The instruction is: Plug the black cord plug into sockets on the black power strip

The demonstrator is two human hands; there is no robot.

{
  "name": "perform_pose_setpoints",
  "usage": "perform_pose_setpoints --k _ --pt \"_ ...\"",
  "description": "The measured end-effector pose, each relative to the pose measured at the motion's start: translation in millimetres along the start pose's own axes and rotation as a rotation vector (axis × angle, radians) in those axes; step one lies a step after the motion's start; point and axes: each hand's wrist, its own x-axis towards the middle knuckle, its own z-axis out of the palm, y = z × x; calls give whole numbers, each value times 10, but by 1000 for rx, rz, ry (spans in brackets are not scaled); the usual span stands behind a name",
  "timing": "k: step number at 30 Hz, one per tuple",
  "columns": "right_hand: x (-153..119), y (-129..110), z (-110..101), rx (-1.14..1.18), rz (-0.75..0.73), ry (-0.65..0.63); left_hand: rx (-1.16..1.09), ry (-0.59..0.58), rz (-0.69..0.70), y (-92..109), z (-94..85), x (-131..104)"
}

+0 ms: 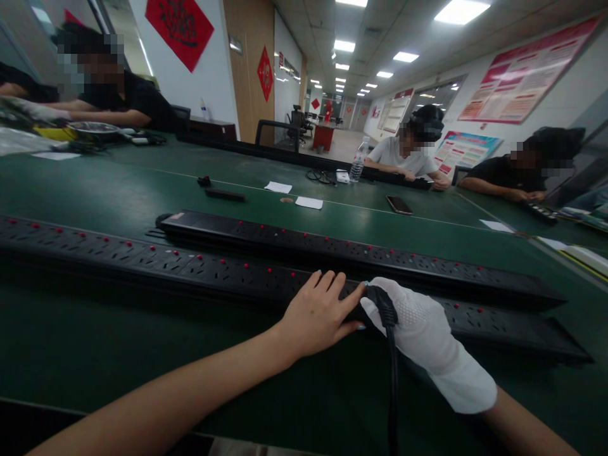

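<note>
A long black power strip (166,261) with red buttons lies across the green table, nearest to me. My left hand (322,310), bare, rests on this strip with its fingers spread over the edge, holding nothing apart from steadying contact. Just right of it my right hand (418,316), in a white dotted glove, grips a black plug (381,303) at the strip's top. The plug's cable (392,386) hangs down toward the table's front edge. The plug's pins and the sockets beneath it are hidden. Behind lies a second black power strip (294,238), roughly parallel.
Beyond the strips are white paper pieces (309,202), a small black bar (225,195), a phone (399,204) and a water bottle (359,161). Several people sit around the green table (118,183). Cables and a metal bowl (94,128) lie at the far left.
</note>
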Motion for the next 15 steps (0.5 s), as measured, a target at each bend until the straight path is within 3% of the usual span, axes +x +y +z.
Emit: perform_pose_setpoints --k 15 --pt "-4 -7 12 -30 -4 3 -36 -30 0 -9 -21 14"
